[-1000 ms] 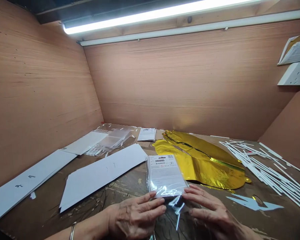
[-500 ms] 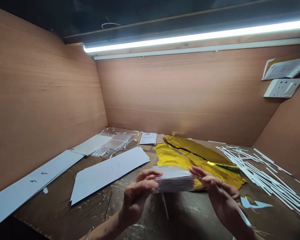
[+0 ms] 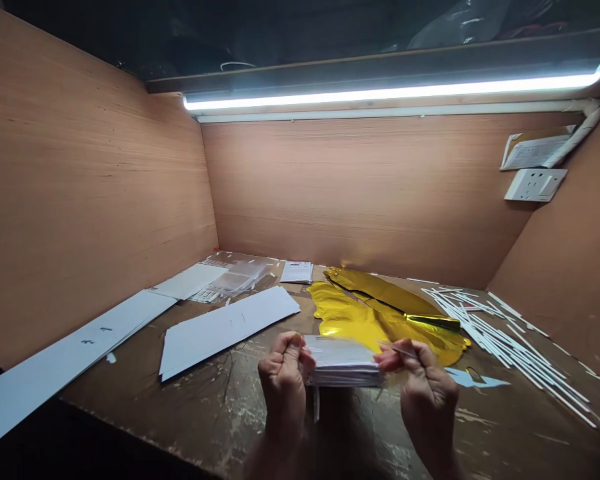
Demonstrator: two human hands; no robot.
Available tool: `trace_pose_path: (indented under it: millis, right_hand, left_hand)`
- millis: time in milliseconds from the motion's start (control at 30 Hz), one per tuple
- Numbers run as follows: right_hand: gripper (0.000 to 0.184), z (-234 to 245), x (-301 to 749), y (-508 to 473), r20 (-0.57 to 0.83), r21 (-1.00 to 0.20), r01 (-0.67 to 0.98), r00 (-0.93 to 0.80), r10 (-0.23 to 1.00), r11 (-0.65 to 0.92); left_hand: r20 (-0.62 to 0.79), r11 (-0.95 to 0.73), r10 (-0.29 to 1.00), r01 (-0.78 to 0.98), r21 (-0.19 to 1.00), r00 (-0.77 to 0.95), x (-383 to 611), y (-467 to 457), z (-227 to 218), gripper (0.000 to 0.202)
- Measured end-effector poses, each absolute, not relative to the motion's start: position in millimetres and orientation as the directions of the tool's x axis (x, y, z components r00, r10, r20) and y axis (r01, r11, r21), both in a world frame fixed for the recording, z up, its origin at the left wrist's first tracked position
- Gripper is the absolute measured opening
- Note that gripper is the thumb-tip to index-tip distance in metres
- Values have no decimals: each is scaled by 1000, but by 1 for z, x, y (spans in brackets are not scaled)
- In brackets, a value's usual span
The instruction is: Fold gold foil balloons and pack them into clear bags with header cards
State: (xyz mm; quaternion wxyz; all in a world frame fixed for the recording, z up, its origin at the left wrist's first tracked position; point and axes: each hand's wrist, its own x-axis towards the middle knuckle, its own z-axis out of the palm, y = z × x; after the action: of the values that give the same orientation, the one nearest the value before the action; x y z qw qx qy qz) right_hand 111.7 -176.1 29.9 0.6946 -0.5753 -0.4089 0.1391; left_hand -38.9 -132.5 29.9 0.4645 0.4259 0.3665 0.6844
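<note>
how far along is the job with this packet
Done: the packet looks filled. In hand: the left hand and right hand pinch its two sides. Left: the gold foil, loose white sticks and white card lie unpacked on the bench.

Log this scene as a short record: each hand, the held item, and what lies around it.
Left hand: pinches the packet's left end
Right hand: pinches the packet's right end
Held item: white packet in clear plastic, above the worktop
Behind it: gold foil balloon
To its right: white sticks, loosely scattered
To its left: white card sheet
</note>
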Motion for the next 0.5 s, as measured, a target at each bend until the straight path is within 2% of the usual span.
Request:
trace_pose_path:
  millis: [100, 267, 400, 500]
  right_hand:
    - [27, 23, 105, -188, 294, -954, 240, 632, 717, 179]
    - [32, 8, 97, -206, 171, -956, 294, 608, 775, -19]
    - [32, -14, 91, -222, 103, -935, 331, 598, 795, -127]
    - [33, -28, 88, -239, 103, -944, 311, 601, 792, -112]
  left_hand:
    - [190, -231, 961, -212, 950, -200, -44, -142, 21, 22]
    - [181, -171, 964, 67, 983, -196, -59, -160, -6, 26]
    - [105, -89, 981, 106, 990, -164, -69, -180, -30, 30]
    - [41, -35, 988, 38, 999, -147, -78, -200, -39, 32]
